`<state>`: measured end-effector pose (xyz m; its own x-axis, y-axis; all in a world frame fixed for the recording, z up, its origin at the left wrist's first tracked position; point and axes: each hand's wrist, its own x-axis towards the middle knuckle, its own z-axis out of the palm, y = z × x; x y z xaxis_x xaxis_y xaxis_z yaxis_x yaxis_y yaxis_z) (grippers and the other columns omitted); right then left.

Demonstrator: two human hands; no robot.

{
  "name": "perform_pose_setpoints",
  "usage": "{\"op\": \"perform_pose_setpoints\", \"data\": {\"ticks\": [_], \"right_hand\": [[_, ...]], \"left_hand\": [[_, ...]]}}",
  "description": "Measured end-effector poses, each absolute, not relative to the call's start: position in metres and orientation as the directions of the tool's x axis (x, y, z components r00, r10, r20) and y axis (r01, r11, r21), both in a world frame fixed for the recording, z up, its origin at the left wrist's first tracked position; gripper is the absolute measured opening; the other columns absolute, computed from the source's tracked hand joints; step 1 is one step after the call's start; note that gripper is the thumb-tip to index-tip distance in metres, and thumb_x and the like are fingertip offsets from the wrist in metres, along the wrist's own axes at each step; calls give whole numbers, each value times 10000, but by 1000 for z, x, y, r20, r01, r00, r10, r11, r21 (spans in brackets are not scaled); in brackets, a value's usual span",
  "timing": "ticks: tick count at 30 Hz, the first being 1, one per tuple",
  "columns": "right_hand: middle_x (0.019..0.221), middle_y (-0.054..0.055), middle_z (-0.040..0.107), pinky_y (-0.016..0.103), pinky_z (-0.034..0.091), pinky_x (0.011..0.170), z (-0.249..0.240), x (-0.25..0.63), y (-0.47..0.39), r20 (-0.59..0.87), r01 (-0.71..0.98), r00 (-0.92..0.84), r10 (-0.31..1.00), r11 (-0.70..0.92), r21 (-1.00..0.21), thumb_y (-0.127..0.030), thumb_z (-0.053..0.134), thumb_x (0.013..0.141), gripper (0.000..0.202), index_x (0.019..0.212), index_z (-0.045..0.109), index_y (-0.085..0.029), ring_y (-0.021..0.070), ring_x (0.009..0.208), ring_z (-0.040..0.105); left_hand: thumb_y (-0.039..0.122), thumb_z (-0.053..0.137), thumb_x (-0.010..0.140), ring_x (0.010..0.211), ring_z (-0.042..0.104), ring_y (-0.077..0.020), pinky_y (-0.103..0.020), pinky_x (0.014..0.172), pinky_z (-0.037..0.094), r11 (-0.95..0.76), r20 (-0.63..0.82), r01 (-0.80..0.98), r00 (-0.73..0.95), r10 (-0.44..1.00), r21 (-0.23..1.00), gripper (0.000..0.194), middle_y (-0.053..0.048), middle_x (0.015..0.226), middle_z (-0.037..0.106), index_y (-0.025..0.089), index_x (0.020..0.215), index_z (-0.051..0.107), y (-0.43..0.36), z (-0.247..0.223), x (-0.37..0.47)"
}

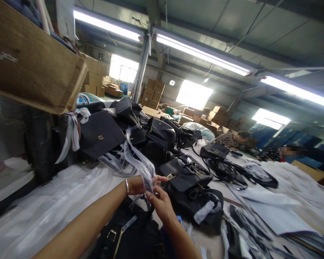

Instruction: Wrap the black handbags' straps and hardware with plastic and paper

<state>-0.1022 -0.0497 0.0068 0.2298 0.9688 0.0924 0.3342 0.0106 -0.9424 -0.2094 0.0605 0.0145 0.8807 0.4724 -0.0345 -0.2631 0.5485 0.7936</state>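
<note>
A bench (pixel 228 192) runs away from the wearer, loaded with dark handbags. At upper left, a big brown box (pixel 35 57) looms over its near side, and a spread of whitish plastic sheeting (pixel 70 194) covers the left. Beyond the hands lies a bag with a broad dark flap (pixel 99 126); a near black bag (pixel 135 237) sits directly below the hands, partly hidden by both forearms.

The see-through plastic strip (pixel 145 169) is at the hands, above that near bag. Its long axis runs from the fingers up and away to the left, bending on the way towards loose strips (pixel 115 163) beside the flap. So its far length lies ahead and left of the grip, on the left hand's side; its lower part comes down across the left hand (pixel 139 184) to the fingertips of the right hand (pixel 163 205). The right grip appears to pinch the strip between thumb and fingers. The left hand has a finger stretched out to the right; whether its grip is pressed together cannot be told behind the plastic.

Smallest are a gold buckle (pixel 111 235) on the near bag, a little gold plate (pixel 100 137) on the flap, too small to read, and pale characters on the brown box, cut off by the edge and illegible.
</note>
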Motion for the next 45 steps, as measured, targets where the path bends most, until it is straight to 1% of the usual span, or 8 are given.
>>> {"op": "perform_pose_setpoints", "data": {"ticks": [6, 12, 17, 21, 24, 28, 34, 45], "right_hand": [[590, -24, 534, 254, 411, 541, -8, -97, -49, 115, 342, 361, 926, -17, -939, -407, 538, 823, 221, 733, 511, -207, 149, 532, 511], [887, 58, 665, 313, 450, 769, -6, -119, -54, 273, 517, 254, 928, 108, -849, -281, 556, 812, 132, 902, 613, -203, 230, 833, 617], [819, 51, 691, 340, 484, 771, -22, -112, -65, 96, 190, 278, 956, 44, -981, -483, 531, 877, 395, 1138, 520, -186, 214, 742, 644], [715, 33, 653, 292, 442, 673, -47, -95, -71, -3, 179, 160, 987, -32, -983, -623, 471, 864, 460, 862, 610, -185, 190, 693, 585], [661, 12, 600, 260, 397, 595, -57, -90, -73, -54, 161, 177, 983, -83, -983, -645, 491, 834, 490, 745, 601, -176, 156, 619, 521], [630, -3, 576, 246, 374, 571, -60, -91, -71, -68, 188, 246, 967, -117, -975, -583, 560, 813, 424, 736, 619, -170, 145, 596, 498], [634, 9, 637, 241, 354, 553, -57, -94, -69, -95, 214, 282, 955, -159, -964, -550, 533, 848, 408, 806, 660, -164, 137, 559, 491], [622, 15, 667, 246, 372, 583, -57, -90, -75, -103, 89, 251, 962, -129, -988, -570, 529, 855, 423, 844, 640, -162, 133, 537, 491]], "left_hand": [[294, 579, 824, 876, 667, -224, -320, 811, 500, 562, -59, -360, 803, 592, 745, 246, -135, 926, 717, 114, 938, 703, 28, 6, -222], [266, 684, 787, 693, 663, -172, -237, 628, 495, 473, -191, -417, 560, 806, 776, 153, -96, 793, 729, 121, 819, 652, 14, -4, -211], [297, 589, 868, 865, 697, -231, -291, 682, 534, 483, -187, -400, 587, 788, 779, 250, -162, 966, 733, 106, 1024, 630, 27, 0, -216], [251, 583, 867, 921, 695, -243, -349, 775, 537, 491, -153, -342, 676, 721, 801, 314, -178, 1065, 714, 124, 1155, 575, 30, 0, -225], [274, 685, 800, 745, 695, -224, -322, 669, 532, 445, -172, -257, 673, 719, 858, 322, -150, 924, 740, 117, 1073, 616, 33, -8, -227], [395, 751, 737, 486, 548, -121, -196, 469, 382, 316, -155, -174, 598, 786, 933, 315, -26, 565, 651, 107, 837, 671, 38, -22, -225], [548, 696, 735, 418, 373, -54, -170, 423, 249, 195, -92, -148, 520, 849, 969, 457, 58, 447, 467, 138, 592, 553, 42, -25, -224], [514, 681, 733, 382, 276, -49, -193, 402, 181, 164, -91, -84, 549, 831, 983, 392, 82, 435, 400, 148, 659, 559, 31, -31, -217]]}}
